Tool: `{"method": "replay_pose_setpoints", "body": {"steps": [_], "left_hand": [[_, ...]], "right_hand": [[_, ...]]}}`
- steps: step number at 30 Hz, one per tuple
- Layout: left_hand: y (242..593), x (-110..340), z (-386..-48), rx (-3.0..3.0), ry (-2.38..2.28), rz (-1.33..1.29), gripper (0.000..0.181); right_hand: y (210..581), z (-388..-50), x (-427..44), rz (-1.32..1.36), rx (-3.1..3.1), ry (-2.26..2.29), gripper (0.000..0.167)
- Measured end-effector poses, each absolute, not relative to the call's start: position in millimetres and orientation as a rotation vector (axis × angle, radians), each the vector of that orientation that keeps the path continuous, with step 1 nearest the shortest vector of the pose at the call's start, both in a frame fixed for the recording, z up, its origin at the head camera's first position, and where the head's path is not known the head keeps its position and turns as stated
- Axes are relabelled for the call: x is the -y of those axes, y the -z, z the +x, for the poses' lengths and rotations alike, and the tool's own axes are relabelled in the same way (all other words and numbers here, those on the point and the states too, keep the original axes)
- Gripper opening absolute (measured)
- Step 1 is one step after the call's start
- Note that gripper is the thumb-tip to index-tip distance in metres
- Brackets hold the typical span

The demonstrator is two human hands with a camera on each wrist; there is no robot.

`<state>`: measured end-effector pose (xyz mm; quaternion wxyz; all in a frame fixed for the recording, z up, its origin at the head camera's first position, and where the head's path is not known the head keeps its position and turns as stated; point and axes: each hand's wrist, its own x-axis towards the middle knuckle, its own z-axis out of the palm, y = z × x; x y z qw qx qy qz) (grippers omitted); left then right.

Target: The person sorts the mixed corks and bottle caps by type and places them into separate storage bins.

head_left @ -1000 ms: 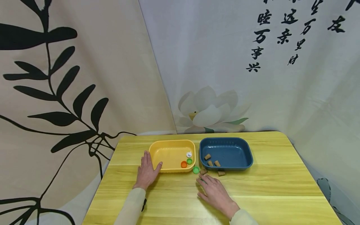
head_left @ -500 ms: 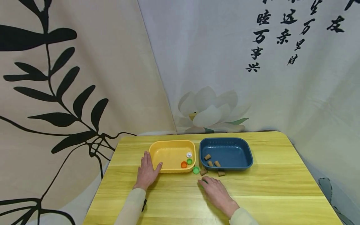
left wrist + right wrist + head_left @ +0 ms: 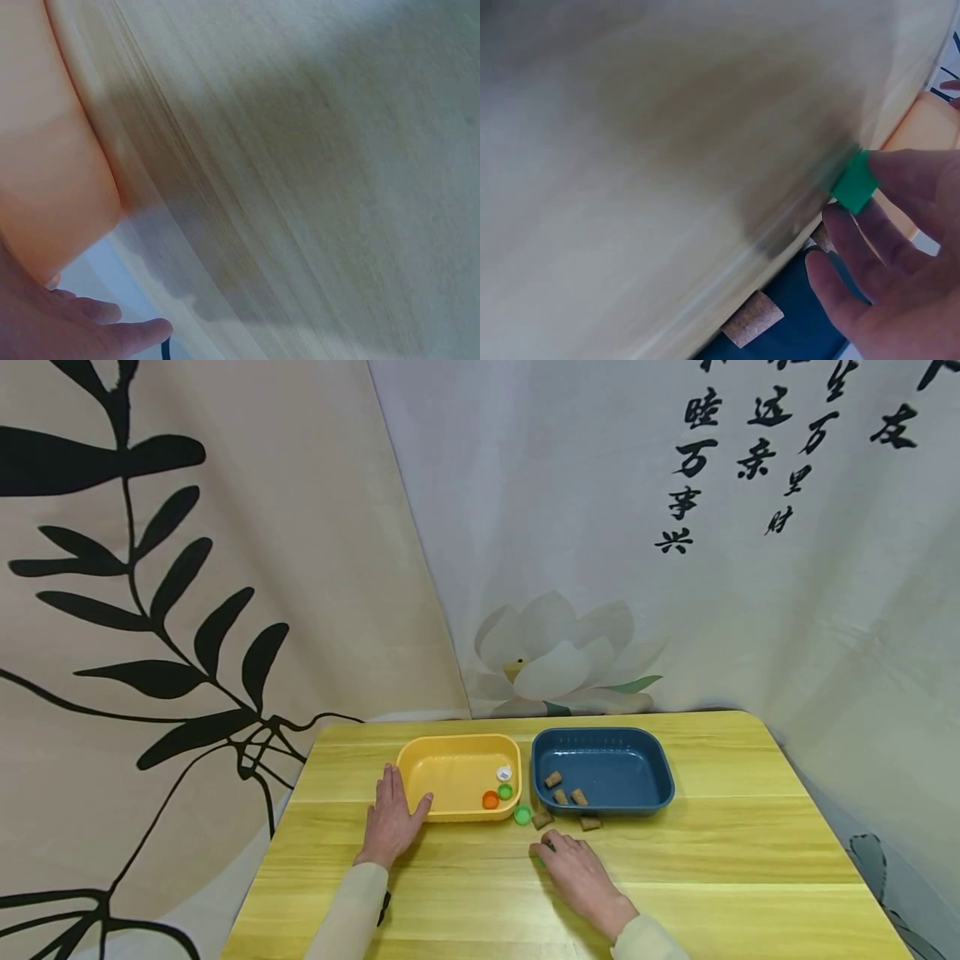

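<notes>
My left hand [image 3: 391, 822] rests at the front left corner of the yellow tray [image 3: 442, 772], its fingers straight along the side and its thumb at the front rim. In that tray lie a white cap [image 3: 504, 772], a green cap [image 3: 505, 791] and an orange cap [image 3: 491, 799]. Low over the table in front of the trays, my right hand [image 3: 577, 872] pinches a green bottle cap [image 3: 855, 184] between thumb and finger. The head view mostly hides this cap. Another green cap [image 3: 522, 814] lies by the yellow tray's front right corner.
Right of the yellow tray stands a blue tray [image 3: 626, 781] with several corks [image 3: 553, 778] at its left. Two more corks lie before it, a left cork [image 3: 542, 819] and a right cork [image 3: 591, 822]. A printed cloth [image 3: 600, 527] hangs behind the wooden table [image 3: 750, 860].
The right hand's fingers have drawn together on the green bottle cap, and the fingertips have shifted slightly right and nearer to me. The left hand and the trays stay put.
</notes>
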<state>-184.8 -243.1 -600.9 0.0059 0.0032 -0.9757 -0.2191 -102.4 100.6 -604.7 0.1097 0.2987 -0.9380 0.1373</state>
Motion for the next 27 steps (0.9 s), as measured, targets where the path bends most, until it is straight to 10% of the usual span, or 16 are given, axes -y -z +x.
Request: {"method": "replay_pose_setpoints", "body": {"steps": [27], "left_hand": [[598.8,242.3,-183.6,3.063,0.694,0.024,0.101]], "right_hand": [[583.5,-121.9,-80.0,0.832,2.511,-0.526,0.037]]}}
